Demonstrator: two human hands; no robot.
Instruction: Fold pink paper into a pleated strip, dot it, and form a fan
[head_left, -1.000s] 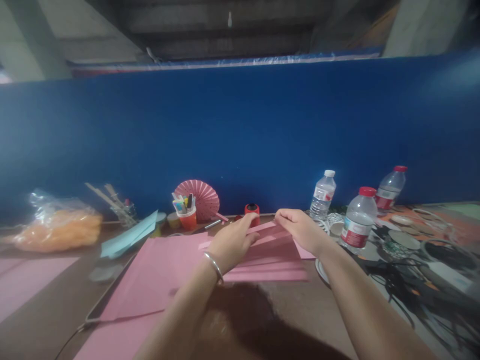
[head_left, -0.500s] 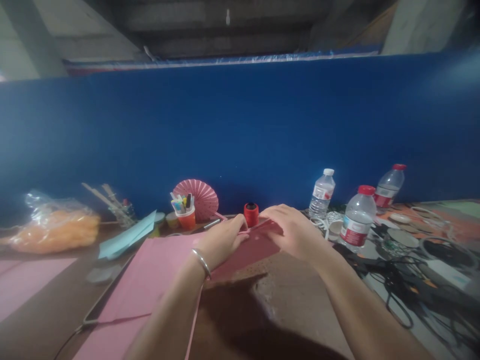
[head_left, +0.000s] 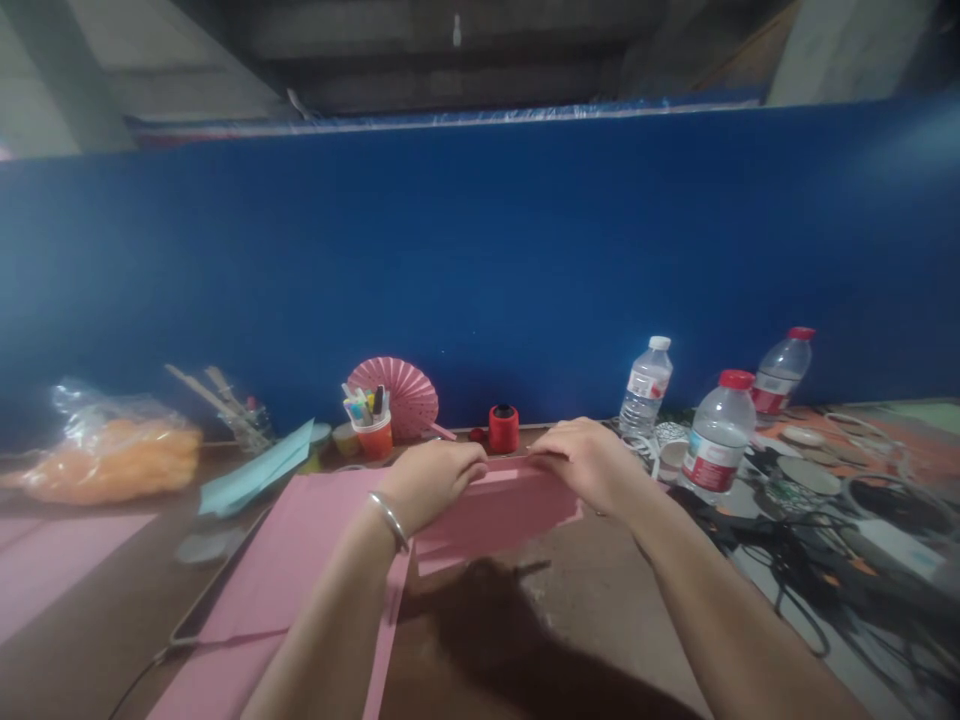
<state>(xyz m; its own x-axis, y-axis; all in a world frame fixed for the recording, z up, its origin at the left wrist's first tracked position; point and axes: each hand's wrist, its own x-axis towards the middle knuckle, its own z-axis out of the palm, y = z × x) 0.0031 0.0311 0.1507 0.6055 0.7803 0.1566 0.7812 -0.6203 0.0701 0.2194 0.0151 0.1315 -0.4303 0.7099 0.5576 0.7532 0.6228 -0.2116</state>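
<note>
Craft workspace — pleated fan, pens

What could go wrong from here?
The red container stands just beyond the pink paper that the left hand and right hand hold; a forward nudge might topple it.

The loose black cables appear close beside the right forearm, so a sideways swing could snag them.

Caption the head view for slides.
Left hand and right hand hold a thin pink paper sheet before a flat blue partition.
</note>
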